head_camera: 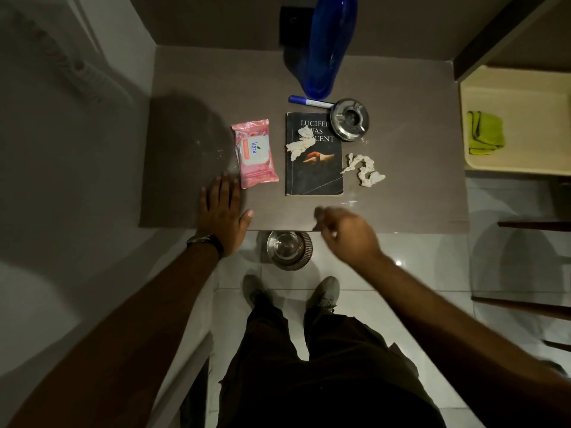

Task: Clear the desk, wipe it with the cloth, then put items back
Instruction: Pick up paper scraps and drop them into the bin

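On the brown desk [401,118] lie a pink wipes pack [255,152], a dark book [313,163] with a crumpled tissue [300,143] on its cover, and a second crumpled tissue [364,169] to its right. A steel ashtray [349,118], a blue marker [309,101] and a tall blue bottle [330,47] stand behind the book. A green cloth [485,134] lies in a cream tray [522,162] at the right. My left hand [222,213] rests flat on the desk's front edge, just below the wipes pack. My right hand [346,231] hovers blurred over the front edge, fingers curled.
A steel waste bin [289,250] stands on the tiled floor under the desk's front edge, just ahead of my shoes. A white bed or wall surface borders the desk on the left. Dark wooden furniture [534,225] sits at the right.
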Demonstrator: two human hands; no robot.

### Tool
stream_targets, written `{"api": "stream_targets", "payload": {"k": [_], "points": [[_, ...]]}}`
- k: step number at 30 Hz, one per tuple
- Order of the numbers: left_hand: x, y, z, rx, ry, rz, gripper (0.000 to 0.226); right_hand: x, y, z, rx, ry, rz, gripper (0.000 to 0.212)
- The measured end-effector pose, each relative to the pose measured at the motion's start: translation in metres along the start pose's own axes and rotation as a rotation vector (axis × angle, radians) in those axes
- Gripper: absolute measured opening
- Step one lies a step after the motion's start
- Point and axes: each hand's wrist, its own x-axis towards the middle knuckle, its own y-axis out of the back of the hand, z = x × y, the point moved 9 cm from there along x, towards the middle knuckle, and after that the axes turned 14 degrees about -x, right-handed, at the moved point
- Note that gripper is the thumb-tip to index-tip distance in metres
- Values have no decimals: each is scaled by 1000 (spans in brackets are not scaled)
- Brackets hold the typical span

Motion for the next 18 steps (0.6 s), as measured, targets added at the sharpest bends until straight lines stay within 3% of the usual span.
{"api": "stream_targets", "payload": {"k": [4, 8, 13, 18], "points": [[0, -1, 0, 10, 7, -16, 86, 48, 50, 56, -73, -258, 198, 43], [0, -1, 0, 21, 12, -20, 86, 81, 54, 85, -209, -334, 74, 70], [0, -1, 0, 17, 12, -17, 86, 84, 58, 90, -142, -307, 69, 33], [-1, 1, 1, 9, 7, 0, 86, 48, 84, 58, 87, -251, 282, 24]]}}
